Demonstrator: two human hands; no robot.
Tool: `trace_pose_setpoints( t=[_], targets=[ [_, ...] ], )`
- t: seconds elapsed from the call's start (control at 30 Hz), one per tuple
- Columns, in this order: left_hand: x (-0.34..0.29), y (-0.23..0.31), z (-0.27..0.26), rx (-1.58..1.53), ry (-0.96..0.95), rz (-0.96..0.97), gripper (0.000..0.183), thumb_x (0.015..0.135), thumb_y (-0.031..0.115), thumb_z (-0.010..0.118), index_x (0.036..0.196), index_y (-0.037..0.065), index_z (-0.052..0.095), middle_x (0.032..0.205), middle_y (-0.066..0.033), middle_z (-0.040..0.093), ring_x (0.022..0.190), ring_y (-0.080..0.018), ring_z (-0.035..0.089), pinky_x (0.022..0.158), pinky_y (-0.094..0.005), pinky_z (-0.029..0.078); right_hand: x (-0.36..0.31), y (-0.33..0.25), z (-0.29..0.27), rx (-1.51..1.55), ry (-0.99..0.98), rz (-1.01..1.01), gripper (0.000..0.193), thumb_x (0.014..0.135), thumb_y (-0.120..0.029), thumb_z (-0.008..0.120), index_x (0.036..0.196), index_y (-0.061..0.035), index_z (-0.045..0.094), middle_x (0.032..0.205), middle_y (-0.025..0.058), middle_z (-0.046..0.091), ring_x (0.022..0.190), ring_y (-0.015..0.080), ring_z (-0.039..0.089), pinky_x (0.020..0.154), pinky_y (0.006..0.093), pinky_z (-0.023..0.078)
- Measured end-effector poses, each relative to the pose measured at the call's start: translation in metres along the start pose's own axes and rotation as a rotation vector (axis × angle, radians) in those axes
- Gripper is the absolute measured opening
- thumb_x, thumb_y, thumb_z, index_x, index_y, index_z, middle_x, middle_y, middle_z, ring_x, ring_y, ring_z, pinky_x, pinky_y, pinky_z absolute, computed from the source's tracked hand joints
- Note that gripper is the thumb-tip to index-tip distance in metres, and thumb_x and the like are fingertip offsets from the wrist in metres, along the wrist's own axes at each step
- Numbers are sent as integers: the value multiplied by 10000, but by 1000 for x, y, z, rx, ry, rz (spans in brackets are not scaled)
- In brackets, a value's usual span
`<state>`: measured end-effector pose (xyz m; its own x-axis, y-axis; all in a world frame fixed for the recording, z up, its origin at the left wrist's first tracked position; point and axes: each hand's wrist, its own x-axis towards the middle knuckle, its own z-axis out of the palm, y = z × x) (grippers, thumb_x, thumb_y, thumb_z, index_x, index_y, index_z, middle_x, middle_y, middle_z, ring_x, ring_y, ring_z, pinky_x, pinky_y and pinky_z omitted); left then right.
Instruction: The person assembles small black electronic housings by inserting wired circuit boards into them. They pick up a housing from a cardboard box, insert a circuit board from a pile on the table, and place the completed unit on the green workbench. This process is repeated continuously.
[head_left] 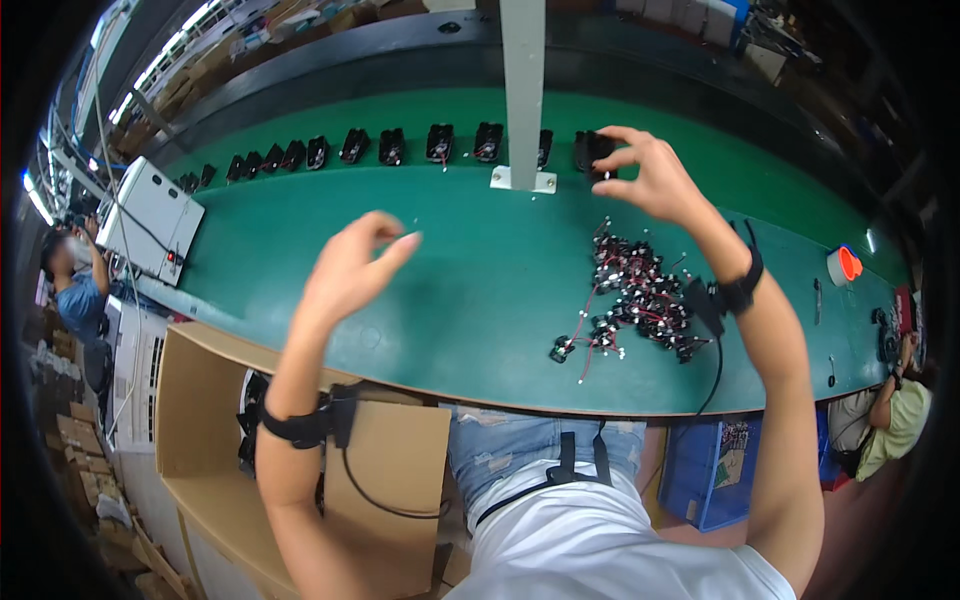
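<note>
The right fingers [622, 133] covered part of a black housing [584, 155]; left of them, a post [525, 100] partly hid another housing [545, 149]. Below them, the heaped parts [640, 285] seemed too small to tell apart.

A black, box-shaped housing [588, 150] is noted at the right end of a row of similar black housings [440, 143], its right edge partly hidden. Small black wired parts [660, 312], with red leads and white ends, are heaped in a loose tangle on the green tabletop [470, 290].
</note>
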<state>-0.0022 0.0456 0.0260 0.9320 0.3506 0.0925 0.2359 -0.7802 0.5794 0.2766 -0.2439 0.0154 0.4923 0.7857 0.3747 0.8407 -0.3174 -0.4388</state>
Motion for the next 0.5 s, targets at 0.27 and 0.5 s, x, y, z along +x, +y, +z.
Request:
trace_pose_setpoints(
  t=[0.27, 0.5],
  targets=[
    [-37, -94, -36, 236, -141, -204, 688, 800, 349, 792, 1347, 43, 508, 1344, -214, 529, 1230, -397, 530, 1053, -429, 432, 10, 134, 28, -234, -158, 207, 349, 710, -236, 851, 1004, -75, 753, 1454, 144, 511, 1307, 372, 479, 1107, 459, 413],
    [-20, -89, -15, 315, -92, -127, 522, 714, 262, 846, 1078, 11, 569, 979, -219, 674, 938, -389, 667, 829, -429, 532, -3, 127, 7, -384, -81, 90, 383, 731, -247, 787, 1062, -64, 724, 1463, 203, 482, 1329, 431, 453, 1133, 482, 370]
  ],
)
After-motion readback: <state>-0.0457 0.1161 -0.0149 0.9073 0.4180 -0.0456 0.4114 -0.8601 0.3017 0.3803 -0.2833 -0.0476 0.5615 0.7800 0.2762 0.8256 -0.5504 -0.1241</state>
